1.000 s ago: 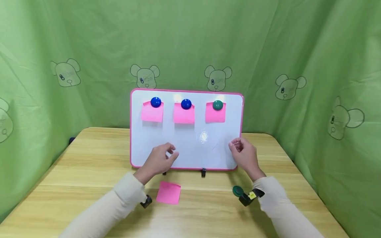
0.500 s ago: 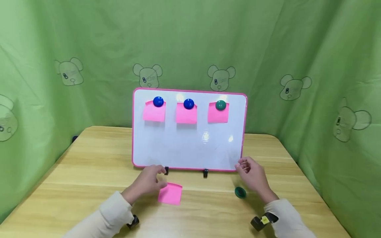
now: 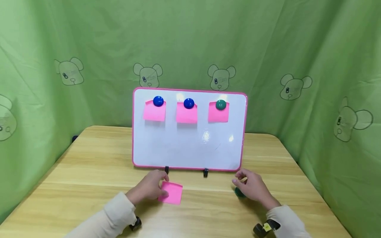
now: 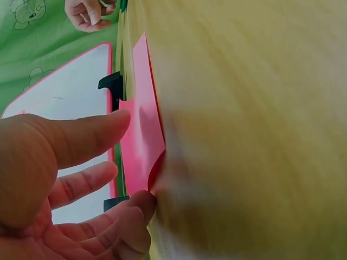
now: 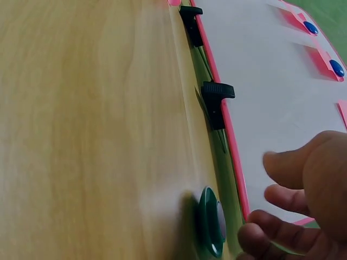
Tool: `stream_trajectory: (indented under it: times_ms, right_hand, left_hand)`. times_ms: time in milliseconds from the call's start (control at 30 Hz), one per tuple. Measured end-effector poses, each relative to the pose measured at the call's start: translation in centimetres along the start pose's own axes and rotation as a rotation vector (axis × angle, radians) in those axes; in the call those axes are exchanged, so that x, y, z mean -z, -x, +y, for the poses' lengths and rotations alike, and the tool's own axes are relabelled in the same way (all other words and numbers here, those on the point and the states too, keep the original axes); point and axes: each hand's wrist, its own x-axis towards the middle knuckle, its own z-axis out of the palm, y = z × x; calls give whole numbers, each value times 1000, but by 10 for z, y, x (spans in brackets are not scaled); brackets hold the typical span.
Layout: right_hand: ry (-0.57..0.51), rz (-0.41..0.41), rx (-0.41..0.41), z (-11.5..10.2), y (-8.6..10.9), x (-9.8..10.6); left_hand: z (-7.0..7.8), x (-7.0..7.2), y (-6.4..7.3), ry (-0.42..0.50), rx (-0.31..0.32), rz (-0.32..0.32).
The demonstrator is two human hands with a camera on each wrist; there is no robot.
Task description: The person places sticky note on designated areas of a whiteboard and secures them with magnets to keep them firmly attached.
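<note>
A pink sticky note (image 3: 175, 193) lies on the table in front of the whiteboard (image 3: 187, 145). My left hand (image 3: 149, 186) is at the note's left side, thumb and fingers spread apart. In the left wrist view, a fingertip meets the curled edge of the sticky note (image 4: 142, 135), and the thumb overlaps its other part; whether the thumb touches it I cannot tell. My right hand (image 3: 253, 187) hovers over a green round magnet (image 3: 239, 193) with its fingers loosely bent, partly hiding it. The right wrist view has the magnet (image 5: 209, 225) on the table, apart from the fingers.
Three pink notes hang on the board, two under blue magnets (image 3: 158, 101) and one under a green magnet (image 3: 221, 104). Black feet (image 3: 205, 173) prop the board's lower edge. A green curtain (image 3: 184, 39) surrounds the wooden table (image 3: 208, 215).
Both hands have come down from in front of the board toward the table, the left to the loose sticky note and the right over the green magnet. The note and magnet lie where they were.
</note>
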Motion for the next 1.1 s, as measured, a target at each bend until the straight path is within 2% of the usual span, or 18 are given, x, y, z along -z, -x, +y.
stream_trajectory:
  times_ms: [200, 367, 567, 667, 933, 1100]
  right_hand:
    - [39, -79, -4, 3, 3, -1]
    - [45, -133, -6, 6, 3, -3]
    - [39, -145, -1, 4, 2, -2]
    - [40, -148, 7, 3, 3, -2]
    - [-90, -152, -3, 0, 5, -6]
    - [-133, -131, -11, -4, 5, -5]
  left_hand:
    - [-1, -1, -1, -21, -23, -26]
    - [-1, -3, -1, -30, -5, -42]
    - [0, -1, 0, -28, -9, -41]
    - [1, 0, 1, -46, -33, -22]
    - [2, -2, 1, -110, -72, 14]
    - [-1, -3, -2, -132, -85, 50]
